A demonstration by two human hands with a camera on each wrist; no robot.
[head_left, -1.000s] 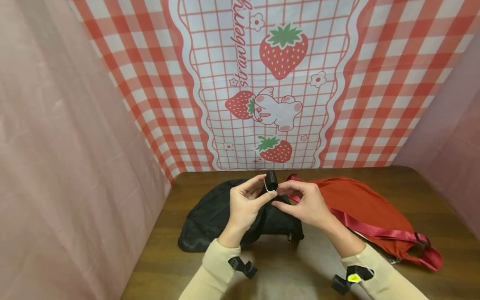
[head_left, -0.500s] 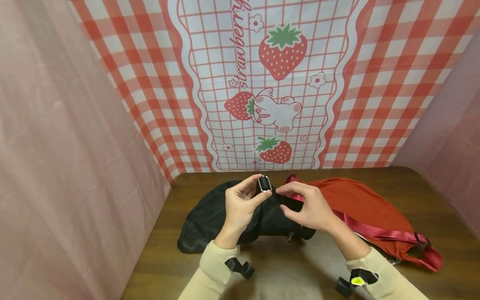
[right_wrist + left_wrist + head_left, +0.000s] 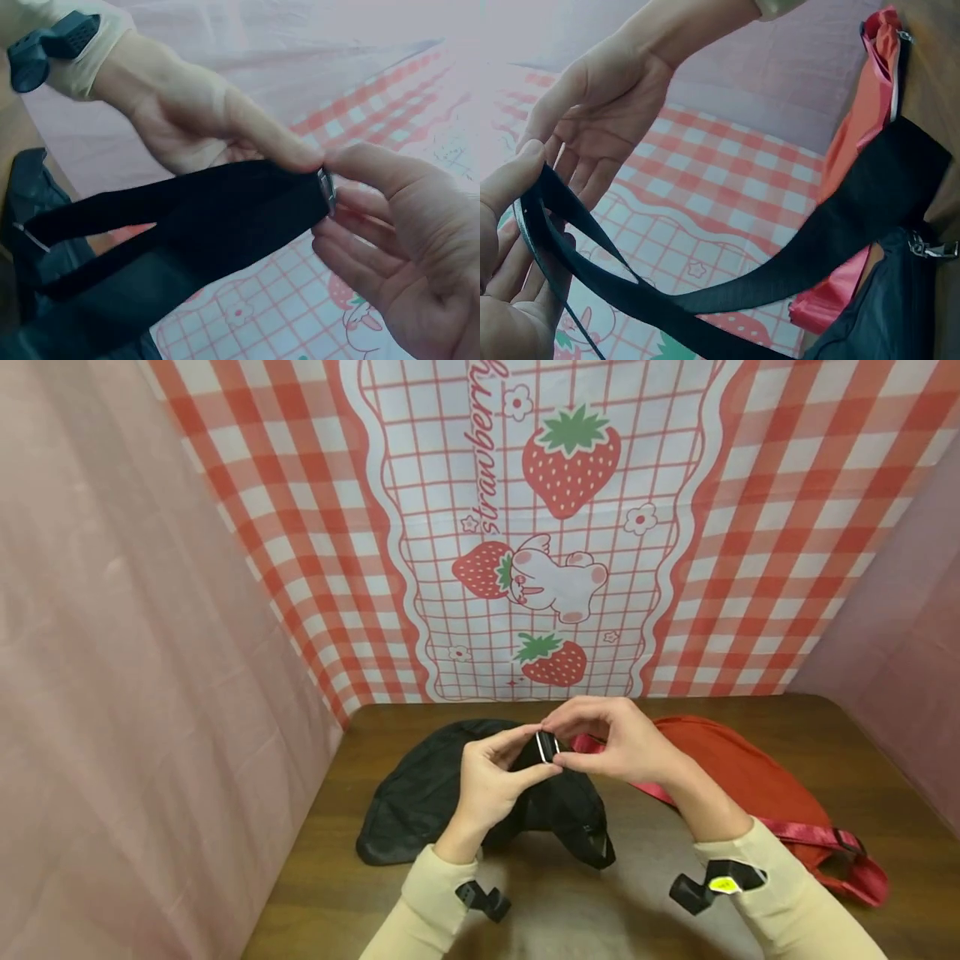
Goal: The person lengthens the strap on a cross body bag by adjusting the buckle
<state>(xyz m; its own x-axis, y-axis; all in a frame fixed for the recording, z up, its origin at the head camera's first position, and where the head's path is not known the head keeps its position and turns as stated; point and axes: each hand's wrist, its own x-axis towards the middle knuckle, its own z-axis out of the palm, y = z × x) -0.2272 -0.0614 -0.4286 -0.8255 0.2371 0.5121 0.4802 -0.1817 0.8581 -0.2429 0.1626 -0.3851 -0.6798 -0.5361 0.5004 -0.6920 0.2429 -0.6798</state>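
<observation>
In the head view my left hand [image 3: 487, 781] pinches a small metal-edged slide buckle [image 3: 547, 747] between thumb and fingertips. From the other side my right hand [image 3: 626, 743] pinches the same buckle, thumb below and fingers above. Black webbing strap [image 3: 735, 289] runs through it and hangs in a loop, as the left wrist view shows. Two runs of the strap [image 3: 225, 210] reach away from the buckle in the right wrist view. Below the hands lies the black bag [image 3: 420, 802] that the strap belongs to, its right part covered by the hands and strap.
A red bag [image 3: 742, 768] with a shiny pink-red strap lies at the right of the wooden table [image 3: 322, 893], partly behind my right forearm. A checked strawberry cloth [image 3: 570, 560] hangs at the back, with a pink curtain [image 3: 150, 652] at the left.
My right hand has moved up and left from beside the strap to the buckle. The buckle has turned in the left hand, and the black bag's right end has shifted.
</observation>
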